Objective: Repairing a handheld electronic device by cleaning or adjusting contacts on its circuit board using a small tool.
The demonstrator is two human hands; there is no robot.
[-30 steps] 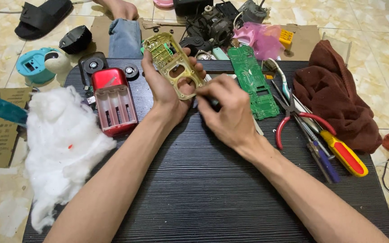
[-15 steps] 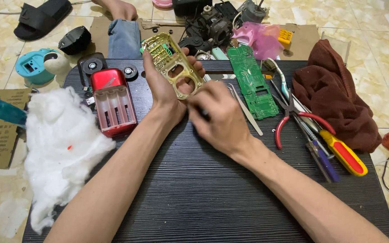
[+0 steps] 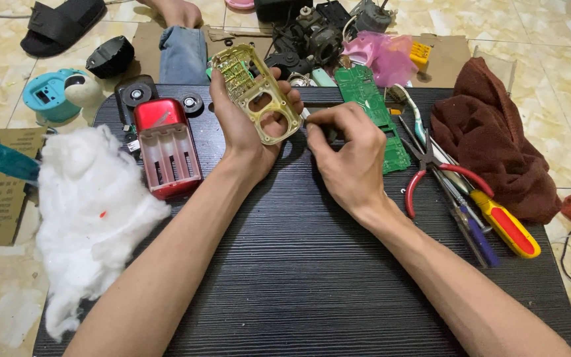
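Observation:
My left hand [image 3: 242,129] holds a gold-coloured plastic housing frame [image 3: 257,92] with two round cutouts, tilted upright above the black ribbed board [image 3: 285,264]. My right hand [image 3: 345,155] is closed around a thin dark tool whose pale tip [image 3: 305,116] points at the frame's lower right edge. A red casing with battery slots [image 3: 166,149] lies just left of my left wrist. A green circuit board [image 3: 371,112] lies behind my right hand.
White stuffing [image 3: 87,211] covers the board's left edge. Red-handled pliers [image 3: 441,168], a yellow-red screwdriver [image 3: 500,218] and other tools lie at right beside a brown cloth [image 3: 490,142]. A teal part [image 3: 51,96], a black sandal [image 3: 64,23], pink bag [image 3: 381,56] and a person's jeans leg [image 3: 183,53] lie behind.
My right hand has shifted slightly left and up, bringing the tool tip against the gold frame. My left hand keeps the frame nearly still.

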